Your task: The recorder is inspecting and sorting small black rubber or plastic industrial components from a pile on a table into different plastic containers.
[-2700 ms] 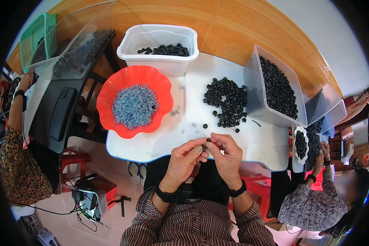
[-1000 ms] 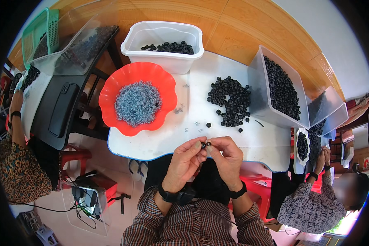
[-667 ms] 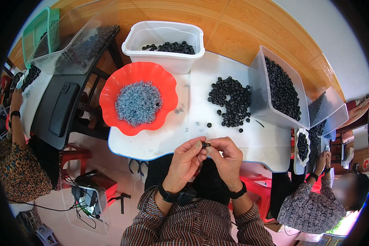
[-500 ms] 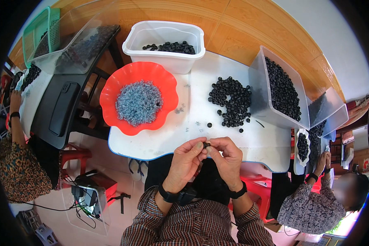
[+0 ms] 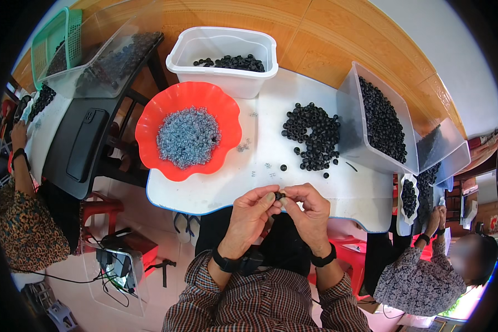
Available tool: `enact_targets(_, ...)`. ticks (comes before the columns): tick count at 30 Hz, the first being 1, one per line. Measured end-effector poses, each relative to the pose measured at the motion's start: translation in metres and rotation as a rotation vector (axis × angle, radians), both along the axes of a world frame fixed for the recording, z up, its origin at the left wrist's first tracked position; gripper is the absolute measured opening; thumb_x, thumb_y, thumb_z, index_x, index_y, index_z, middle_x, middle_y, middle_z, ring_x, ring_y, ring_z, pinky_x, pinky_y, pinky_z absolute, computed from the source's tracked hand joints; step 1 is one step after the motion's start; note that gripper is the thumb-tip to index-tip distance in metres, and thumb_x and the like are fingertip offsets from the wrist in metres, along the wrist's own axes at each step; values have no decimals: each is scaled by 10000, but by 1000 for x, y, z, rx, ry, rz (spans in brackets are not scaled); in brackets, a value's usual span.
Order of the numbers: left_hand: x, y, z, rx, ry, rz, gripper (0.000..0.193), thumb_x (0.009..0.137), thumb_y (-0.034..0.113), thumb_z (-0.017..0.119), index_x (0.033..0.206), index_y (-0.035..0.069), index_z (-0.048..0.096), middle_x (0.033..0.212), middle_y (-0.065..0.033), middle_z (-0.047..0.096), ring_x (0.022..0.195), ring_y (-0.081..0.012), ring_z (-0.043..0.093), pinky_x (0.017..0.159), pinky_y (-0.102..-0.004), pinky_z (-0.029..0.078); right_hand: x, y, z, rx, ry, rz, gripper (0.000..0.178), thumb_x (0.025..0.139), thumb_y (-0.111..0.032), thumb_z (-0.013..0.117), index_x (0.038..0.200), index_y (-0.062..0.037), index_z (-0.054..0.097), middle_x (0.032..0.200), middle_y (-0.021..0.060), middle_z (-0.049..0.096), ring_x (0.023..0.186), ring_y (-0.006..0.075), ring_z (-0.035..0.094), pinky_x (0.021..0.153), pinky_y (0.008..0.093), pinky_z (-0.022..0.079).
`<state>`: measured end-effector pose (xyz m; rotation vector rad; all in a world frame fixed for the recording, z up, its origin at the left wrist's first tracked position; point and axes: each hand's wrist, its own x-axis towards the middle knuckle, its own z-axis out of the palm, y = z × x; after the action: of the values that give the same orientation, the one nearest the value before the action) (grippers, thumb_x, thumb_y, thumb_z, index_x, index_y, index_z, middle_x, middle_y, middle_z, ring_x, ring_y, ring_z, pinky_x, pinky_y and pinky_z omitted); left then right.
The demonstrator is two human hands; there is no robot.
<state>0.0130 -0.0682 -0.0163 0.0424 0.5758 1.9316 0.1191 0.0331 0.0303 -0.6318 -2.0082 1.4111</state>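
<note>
Just off the front edge of the white table, my two hands meet at their fingertips. My left hand and my right hand both pinch one small round black part, mostly covered by fingers. Beyond them lies a loose pile of black ring-like parts, with a single black part apart from it. To the left stands a red wavy-rimmed bowl filled with small clear bluish pieces. A few similar clear pieces lie scattered on the table.
A white tub with black parts stands at the back; a translucent bin of them stands right. A phone lies on the dark table at left. People work on both sides, one in patterned sleeves. A red stool is below right.
My right hand has shifted slightly to the right, and a little more of the black part shows between my fingertips. Both hands keep their pinch.
</note>
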Motion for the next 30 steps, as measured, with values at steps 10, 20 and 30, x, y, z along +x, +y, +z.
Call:
enact_targets(10,1,1,6,-217,120,-40,206,957,95,616,1118,-27,657,906,-100,699,708,-133,668,654,-233,579,-2,-1,11,180,-72,-33,245,786,69,684,1014,-17,671,844,78,649,717,131,645,660,253,529)
enact_targets(20,4,2,22,-334,439,19,187,933,150,671,1010,-20,677,743,-50,698,380,-35,448,333,-181,309,-7,-10,16,418,-132,-32,352,766,78,683,1104,-7,635,827,110,623,693,188,637,609,283,555)
enact_targets(30,-4,1,19,-299,336,-1,177,918,99,678,1025,-41,666,854,-100,712,669,-105,657,574,-204,540,-2,-13,6,213,-63,-29,403,817,110,626,1209,24,585,963,138,666,865,206,701,730,301,580)
